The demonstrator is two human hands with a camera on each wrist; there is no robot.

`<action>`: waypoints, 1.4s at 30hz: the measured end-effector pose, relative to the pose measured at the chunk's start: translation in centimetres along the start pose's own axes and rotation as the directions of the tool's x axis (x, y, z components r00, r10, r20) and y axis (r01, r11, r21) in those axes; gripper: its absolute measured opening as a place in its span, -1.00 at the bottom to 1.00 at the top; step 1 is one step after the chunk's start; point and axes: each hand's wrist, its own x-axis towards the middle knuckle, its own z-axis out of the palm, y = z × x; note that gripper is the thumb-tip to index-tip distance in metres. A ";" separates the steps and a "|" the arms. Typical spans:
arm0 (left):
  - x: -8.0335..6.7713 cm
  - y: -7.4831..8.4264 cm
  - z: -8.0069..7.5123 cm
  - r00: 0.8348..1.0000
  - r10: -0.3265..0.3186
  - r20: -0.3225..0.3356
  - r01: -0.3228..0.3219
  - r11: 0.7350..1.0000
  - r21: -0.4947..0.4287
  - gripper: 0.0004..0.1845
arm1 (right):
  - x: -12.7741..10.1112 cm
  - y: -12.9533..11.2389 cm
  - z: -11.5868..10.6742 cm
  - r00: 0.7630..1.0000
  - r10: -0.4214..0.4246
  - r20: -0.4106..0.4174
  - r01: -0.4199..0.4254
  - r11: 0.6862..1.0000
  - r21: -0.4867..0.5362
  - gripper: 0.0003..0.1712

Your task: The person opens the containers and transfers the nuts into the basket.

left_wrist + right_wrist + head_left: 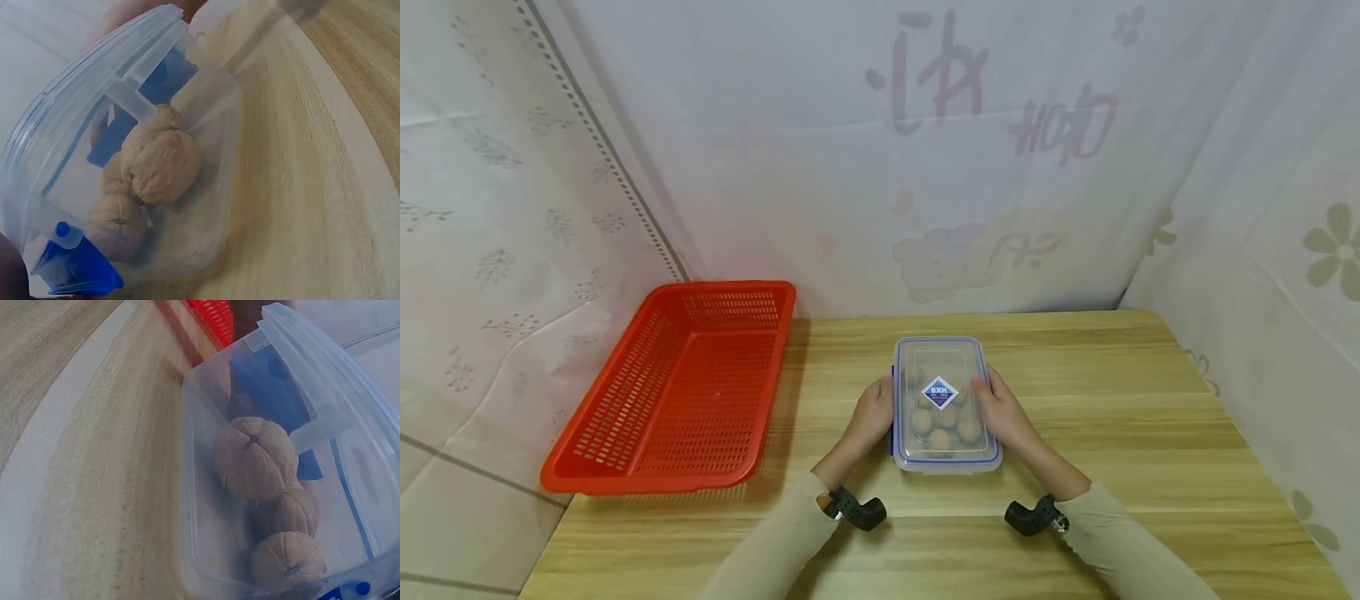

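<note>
Clear plastic box [946, 406] with blue-trimmed lid sits mid-table on the wooden table [1112, 433], lid on. Walnuts [255, 457] inside, seen through the walls. Left hand [871, 414] grasps the box's 9 o'clock side, right hand [1003, 412] grasps the 3 o'clock side, fingers curled on the edges. Blue latches [78, 272] show at the sides. Red basket [681, 387] lies at 9 o'clock of the box, well apart.
</note>
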 end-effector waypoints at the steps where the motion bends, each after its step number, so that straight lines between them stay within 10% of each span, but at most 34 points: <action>1: 0.0 0.1 0.0 1.000 -0.003 -0.007 0.003 1.000 0.016 -0.48 | 0.0 0.0 -0.1 1.000 -0.002 0.004 0.002 1.000 0.004 -0.23; 19: -0.2 2.5 -3.2 0.995 -0.027 0.092 0.031 0.999 -0.044 -0.53 | -0.6 -1.2 -3.1 0.999 -0.041 -0.014 0.038 0.987 -0.157 -0.21; 42: -1.6 3.7 -3.9 0.948 -0.123 0.293 0.173 0.973 -0.154 -0.48 | -2.4 -2.3 -3.8 0.991 -0.047 0.127 0.057 0.996 -0.074 -0.31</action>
